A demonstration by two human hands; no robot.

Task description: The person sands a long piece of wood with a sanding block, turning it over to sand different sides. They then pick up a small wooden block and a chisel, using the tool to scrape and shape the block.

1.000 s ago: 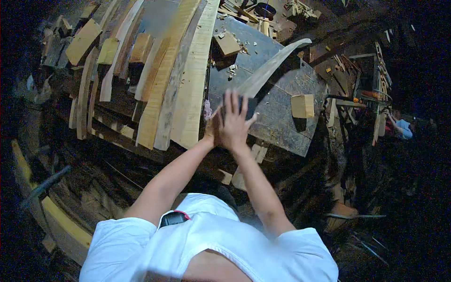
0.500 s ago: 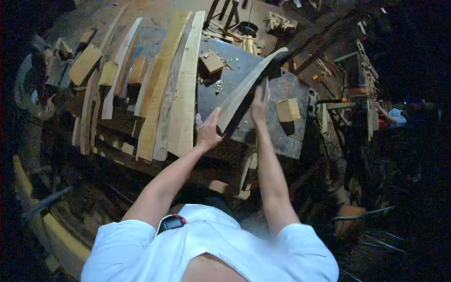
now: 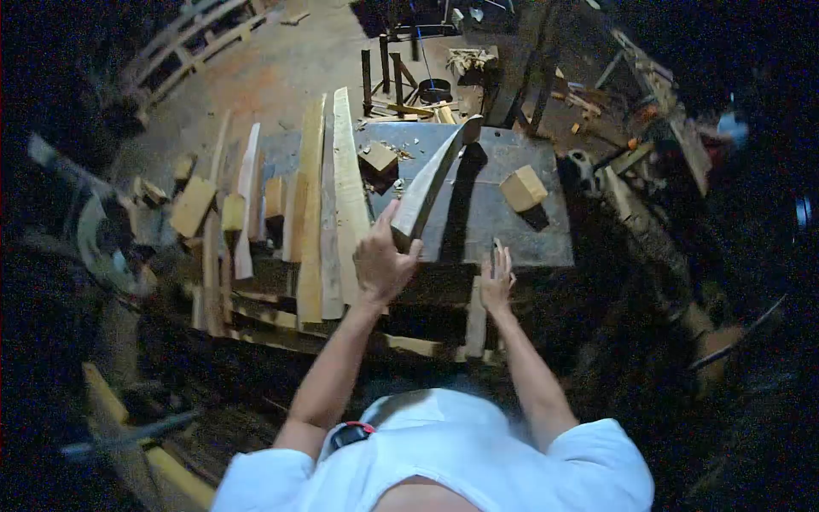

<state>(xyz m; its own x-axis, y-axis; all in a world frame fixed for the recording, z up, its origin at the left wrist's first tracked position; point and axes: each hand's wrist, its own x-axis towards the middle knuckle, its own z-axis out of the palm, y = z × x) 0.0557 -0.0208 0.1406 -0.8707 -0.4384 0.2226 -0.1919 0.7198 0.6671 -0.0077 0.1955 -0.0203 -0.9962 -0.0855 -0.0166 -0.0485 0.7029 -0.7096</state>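
Note:
A curved wooden board (image 3: pixel 429 186) stands tilted over the dark tabletop (image 3: pixel 444 235), its far end bent to the right. My left hand (image 3: pixel 384 260) is wrapped round its near end. Off to the right, at the table's front edge, my right hand (image 3: pixel 497 280) has its fingers spread and is apart from the board. A small dark thing near those fingertips is too small to make out. Left of the curved board lies a long pale plank (image 3: pixel 348 188).
More long planks (image 3: pixel 310 205) lie side by side at the left, with wood blocks (image 3: pixel 194 207) among them. One block (image 3: pixel 523 189) sits at the table's right, another (image 3: pixel 378 156) near its back. A dark round container (image 3: pixel 434 90) stands beyond.
The view has shifted. My right hand has moved from beside the board back toward the table's front edge. The curved board stands more upright, with my left hand still at its near end.

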